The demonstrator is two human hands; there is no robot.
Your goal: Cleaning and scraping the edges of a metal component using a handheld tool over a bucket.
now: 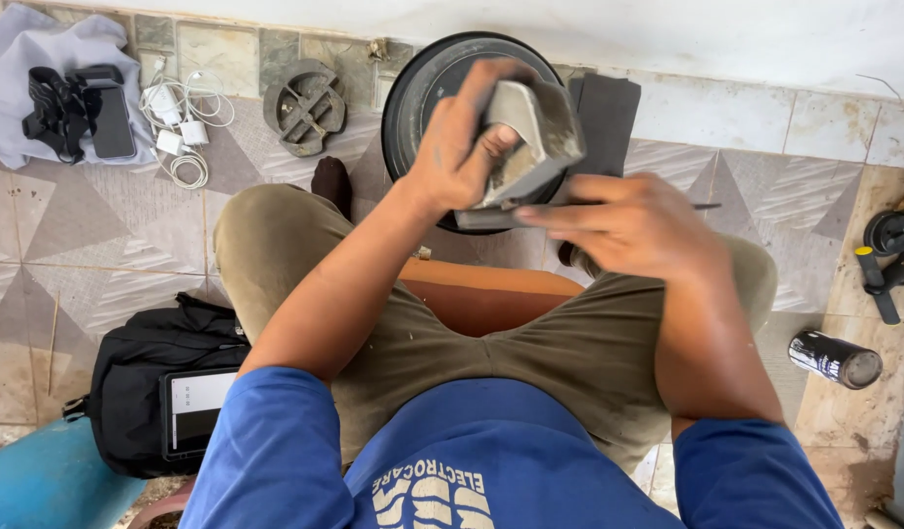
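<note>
My left hand (462, 147) grips a grey, angular metal piece (535, 137) and holds it tilted above my lap. My right hand (628, 225) is closed on a thin dark tool (707, 207), pressed against the lower edge of the metal piece. Its tip pokes out to the right of my fingers. Behind both hands a round black pan-like housing (423, 78) lies on the tiled floor. I sit on an orange seat (491, 294) with my knees spread.
A black backpack with a tablet (168, 392) lies at lower left. A grey cloth with a phone and strap (75, 103), white chargers with cables (183, 122) and a round metal grate (303, 106) lie at upper left. At right sit a black spray can (834, 358) and dark tools (888, 250).
</note>
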